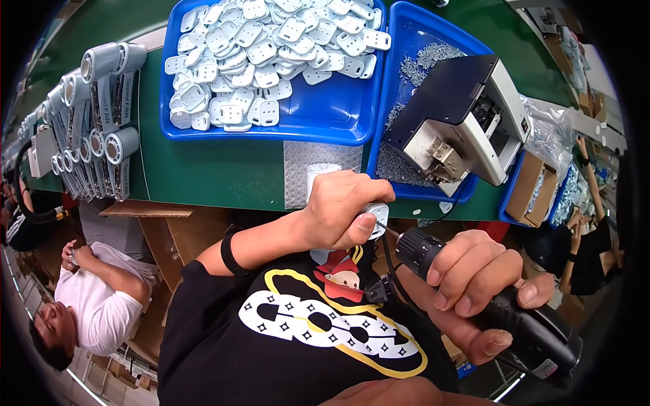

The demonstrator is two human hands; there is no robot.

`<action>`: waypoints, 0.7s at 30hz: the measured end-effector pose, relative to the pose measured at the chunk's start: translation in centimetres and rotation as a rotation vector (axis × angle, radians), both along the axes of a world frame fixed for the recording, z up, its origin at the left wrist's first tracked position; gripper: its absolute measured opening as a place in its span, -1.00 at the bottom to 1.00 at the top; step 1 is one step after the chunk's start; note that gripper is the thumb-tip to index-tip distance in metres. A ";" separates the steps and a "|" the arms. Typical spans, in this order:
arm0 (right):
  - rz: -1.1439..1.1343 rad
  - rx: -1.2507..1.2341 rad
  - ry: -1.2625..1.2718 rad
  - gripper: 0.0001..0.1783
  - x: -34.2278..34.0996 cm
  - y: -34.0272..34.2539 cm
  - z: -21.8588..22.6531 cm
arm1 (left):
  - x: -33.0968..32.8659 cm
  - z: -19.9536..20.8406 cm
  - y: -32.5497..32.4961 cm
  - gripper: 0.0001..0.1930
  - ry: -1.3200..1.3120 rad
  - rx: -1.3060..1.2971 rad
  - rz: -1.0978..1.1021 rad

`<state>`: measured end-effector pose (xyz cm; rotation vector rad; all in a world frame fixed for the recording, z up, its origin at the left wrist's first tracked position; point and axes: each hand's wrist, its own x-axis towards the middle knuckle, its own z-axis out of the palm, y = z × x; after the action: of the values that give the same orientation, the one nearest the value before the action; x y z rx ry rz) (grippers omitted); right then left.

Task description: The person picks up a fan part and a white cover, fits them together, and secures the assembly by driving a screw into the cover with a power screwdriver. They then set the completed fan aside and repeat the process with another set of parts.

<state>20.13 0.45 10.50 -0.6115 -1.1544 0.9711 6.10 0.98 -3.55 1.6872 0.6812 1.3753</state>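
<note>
My left hand (342, 206) is closed around a white plastic part, with a small white plate (379, 220) showing by the thumb and fingertips. A white cylindrical end (321, 170) sticks out on the far side of the fist; whether it joins the plate is hidden. My right hand (481, 277) grips a black power screwdriver (552, 338). Its chuck (420, 251) points left, and the thin bit reaches to the plate; whether a screw sits on the tip is too small to tell.
A blue tray (325, 125) heaped with white plates lies ahead. Right of it, another blue tray (433, 17) holds loose screws and a boxy screw feeder (440, 101). Several grey-white handheld fan bodies (101, 101) stand at left. Bubble wrap (298, 183) covers the near table edge. A person in white (112, 291) sits at left.
</note>
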 end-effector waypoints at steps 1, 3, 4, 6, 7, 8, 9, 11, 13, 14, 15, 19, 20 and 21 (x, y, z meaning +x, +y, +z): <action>0.031 0.012 -0.028 -0.45 0.2 -0.2 -0.1 | 0.0 0.0 0.0 -0.66 0.000 -0.003 0.001; 0.056 0.026 -0.058 -0.44 0.2 -0.3 -0.2 | 0.1 -0.1 0.0 -0.66 0.000 -0.009 -0.003; 0.041 0.037 -0.067 -0.47 0.0 -0.2 -0.3 | 0.0 -0.1 0.0 -0.66 -0.003 -0.007 -0.006; 0.008 0.059 -0.085 -0.51 -0.5 -0.2 -0.4 | -0.3 -0.3 0.2 -0.65 -0.002 -0.016 -0.027; 0.003 0.061 -0.087 -0.51 -0.6 -0.5 -0.4 | -0.4 -0.4 0.2 -0.65 -0.001 -0.021 -0.038; -0.096 0.072 -0.065 -0.52 -0.8 -1.1 -0.4 | -0.3 -0.5 0.1 -0.65 -0.002 -0.019 -0.043; -0.186 0.083 -0.037 -0.53 -1.0 -1.6 -0.5 | -0.4 -0.6 0.0 -0.64 0.001 -0.024 -0.031; -0.276 0.097 -0.015 -0.54 -0.7 -1.5 -0.8 | -0.3 -0.5 -0.2 -0.64 -0.004 -0.035 -0.012; -0.547 0.149 -0.126 -0.52 0.8 0.5 -1.7 | -0.1 -0.2 -0.2 -0.64 -0.014 -0.033 -0.008; -0.601 0.046 -0.216 -0.56 2.0 1.8 -3.5 | 0.1 -0.1 0.0 -0.65 -0.012 -0.031 -0.018; -0.653 -0.059 -0.305 -0.59 2.9 2.7 -4.8 | 0.3 -0.1 0.1 -0.65 -0.010 -0.030 -0.027; -0.577 -0.125 -0.194 -0.58 2.6 2.5 -5.2 | -0.2 -0.7 0.1 -0.60 0.036 -0.017 -0.043; -0.571 -0.129 -0.190 -0.58 2.3 1.7 -4.8 | -0.4 -0.7 -0.1 -0.60 0.041 -0.021 -0.037; -0.416 -0.100 -0.106 -0.54 2.2 0.8 -4.0 | -0.3 -0.7 0.3 -0.60 0.029 -0.015 -0.031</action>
<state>22.32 1.22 6.49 -0.9506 -1.0196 0.6472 5.77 1.28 -4.29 1.7023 0.6769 1.3233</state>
